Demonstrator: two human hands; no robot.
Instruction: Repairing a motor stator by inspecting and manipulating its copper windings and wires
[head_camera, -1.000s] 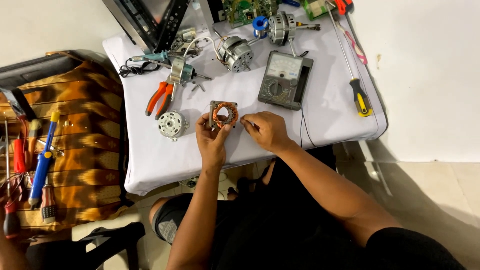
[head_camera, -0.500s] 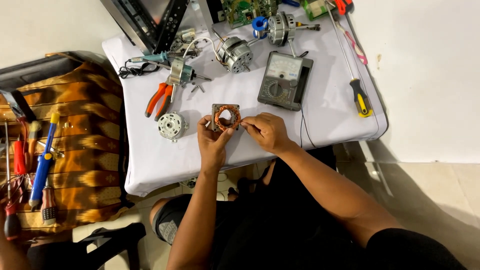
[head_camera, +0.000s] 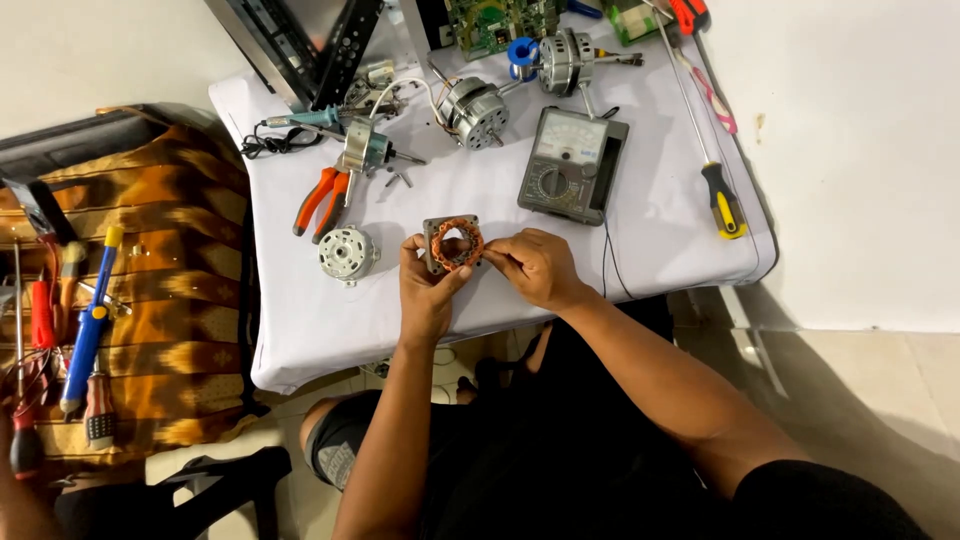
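We see the left hand (head_camera: 428, 290) gripping the motor stator (head_camera: 453, 245) just above the desk (head_camera: 480, 300) near its front edge, the right hand (head_camera: 535, 265) pinching at its copper winding (fine wire). A hard tug could snap a strand, or the stator might slip off the edge.

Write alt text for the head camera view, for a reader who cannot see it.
Both hands, the left hand and the right hand, hold a square motor stator with copper windings over a white-covered table. Around it lie an analog multimeter, orange pliers, a yellow-handled screwdriver and small motors.
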